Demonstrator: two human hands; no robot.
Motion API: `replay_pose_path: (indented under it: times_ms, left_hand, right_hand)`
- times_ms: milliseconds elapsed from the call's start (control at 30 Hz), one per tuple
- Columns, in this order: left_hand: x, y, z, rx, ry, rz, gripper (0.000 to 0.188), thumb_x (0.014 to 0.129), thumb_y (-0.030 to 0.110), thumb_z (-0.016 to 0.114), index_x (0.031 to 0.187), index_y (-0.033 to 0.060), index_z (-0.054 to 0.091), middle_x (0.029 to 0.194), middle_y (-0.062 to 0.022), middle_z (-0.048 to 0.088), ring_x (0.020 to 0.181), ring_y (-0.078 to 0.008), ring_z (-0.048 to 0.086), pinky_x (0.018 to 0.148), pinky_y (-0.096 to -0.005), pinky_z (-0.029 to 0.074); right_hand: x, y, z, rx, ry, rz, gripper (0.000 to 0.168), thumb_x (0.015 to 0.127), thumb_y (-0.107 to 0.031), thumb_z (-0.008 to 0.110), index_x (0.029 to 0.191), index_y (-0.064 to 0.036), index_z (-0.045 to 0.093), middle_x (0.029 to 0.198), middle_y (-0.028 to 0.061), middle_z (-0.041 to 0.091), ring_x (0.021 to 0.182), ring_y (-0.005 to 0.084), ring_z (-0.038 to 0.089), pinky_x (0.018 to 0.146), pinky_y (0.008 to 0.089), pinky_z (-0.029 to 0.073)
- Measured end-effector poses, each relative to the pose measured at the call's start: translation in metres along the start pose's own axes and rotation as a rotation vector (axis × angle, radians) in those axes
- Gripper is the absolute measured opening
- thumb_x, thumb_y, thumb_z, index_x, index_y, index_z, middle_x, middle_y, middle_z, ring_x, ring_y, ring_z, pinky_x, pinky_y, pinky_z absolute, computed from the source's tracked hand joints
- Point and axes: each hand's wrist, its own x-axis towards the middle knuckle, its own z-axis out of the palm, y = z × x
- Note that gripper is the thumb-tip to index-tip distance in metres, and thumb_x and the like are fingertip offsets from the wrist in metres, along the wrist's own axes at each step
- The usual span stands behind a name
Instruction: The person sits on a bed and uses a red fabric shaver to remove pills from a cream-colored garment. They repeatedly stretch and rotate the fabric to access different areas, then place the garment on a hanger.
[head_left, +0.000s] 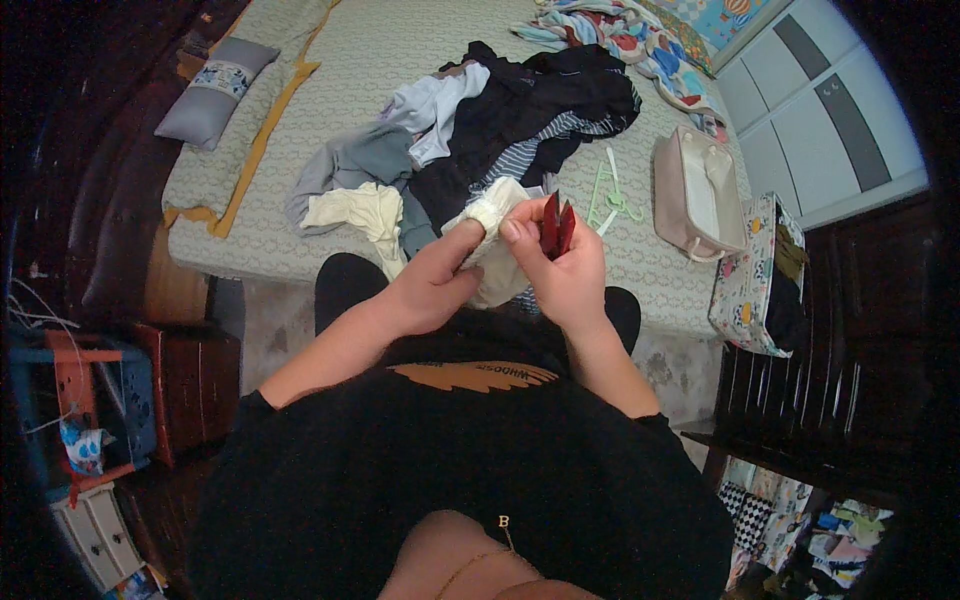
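Note:
A cream-white knitted garment (498, 201) is bunched between my hands over my lap. My left hand (442, 281) grips its left side, the thumb pressed into the knit. With thumb and index finger, my right hand (559, 262) pinches the garment's right edge. The same hand also holds a small red tool with two pointed parts (556, 227), perhaps thread snips, upright in its palm. Past the hands lie a black garment (517, 112), a white garment (435, 105), a grey garment (337, 161) and a cream cloth (360, 210). A light green plastic hanger (616, 201) lies right of them.
The clothes rest on a patterned bed cover (360, 45). A beige fabric basket (664, 195) stands on the bed's right side, beside a patterned storage bin (739, 300) with dark clothes. A grey pillow (217, 90) lies far left, and a multicoloured blanket (667, 67) far right.

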Motion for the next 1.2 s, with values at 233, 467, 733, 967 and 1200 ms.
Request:
replay_pose_path:
  times_ms: [233, 467, 733, 967, 1200]
  left_hand:
    - [0.01, 0.038, 0.0, -0.779, -0.088, -0.18, 0.083, 0.072, 0.006, 0.056, 0.146, 0.0032, 0.019, 0.144, -0.0104, 0.036, 0.133, -0.0238, 0.036, 0.11, -0.037, 0.027]
    - [0.006, 0.038, -0.002, -1.065, -0.033, -0.199, 0.074, 0.08, 0.021, 0.051, 0.145, 0.0002, 0.02, 0.142, -0.0139, 0.038, 0.129, -0.025, 0.041, 0.106, -0.0388, 0.033]
    - [-0.001, 0.025, -0.015, -0.56, -0.349, -0.333, 0.047, 0.086, 0.004, 0.053, 0.133, -0.0035, 0.045, 0.135, -0.0126, 0.048, 0.123, -0.017, 0.046, 0.099, -0.0308, 0.038]
    - [-0.001, 0.052, -0.036, -0.08, -0.121, -0.419, 0.017, 0.089, 0.016, 0.064, 0.097, 0.0013, 0.064, 0.074, 0.0026, 0.06, 0.069, -0.0052, 0.053, 0.059, -0.0201, 0.042]
    - [-0.001, 0.06, -0.051, 0.065, 0.016, -0.218, 0.017, 0.087, 0.019, 0.065, 0.083, 0.0027, 0.063, 0.071, 0.0023, 0.055, 0.068, -0.0053, 0.048, 0.06, -0.0228, 0.039]
  right_hand:
    - [0.0, -0.005, -0.004, 0.065, 0.074, 0.138, 0.014, 0.088, -0.016, 0.066, 0.09, -0.003, 0.062, 0.077, -0.0038, 0.058, 0.069, 0.0028, 0.05, 0.062, 0.0193, 0.04]
    - [0.0, 0.001, -0.008, 0.06, 0.065, 0.102, 0.014, 0.088, -0.014, 0.065, 0.094, -0.002, 0.063, 0.083, -0.0027, 0.06, 0.07, 0.0028, 0.051, 0.063, 0.0188, 0.04]
    - [0.02, 0.002, -0.022, 0.252, -0.619, 0.21, 0.025, 0.087, -0.01, 0.064, 0.108, 0.001, 0.061, 0.1, 0.0022, 0.062, 0.083, 0.0083, 0.055, 0.077, 0.025, 0.046]
    - [0.016, 0.007, -0.057, -0.04, -0.342, 0.359, 0.014, 0.079, -0.012, 0.071, 0.083, -0.004, 0.06, 0.076, -0.0033, 0.057, 0.069, 0.0055, 0.05, 0.062, 0.0224, 0.04]
    - [0.009, -0.008, -0.076, 0.086, 0.006, 0.184, 0.018, 0.078, -0.018, 0.076, 0.075, -0.007, 0.061, 0.066, -0.0067, 0.053, 0.059, 0.003, 0.045, 0.054, 0.0206, 0.035]
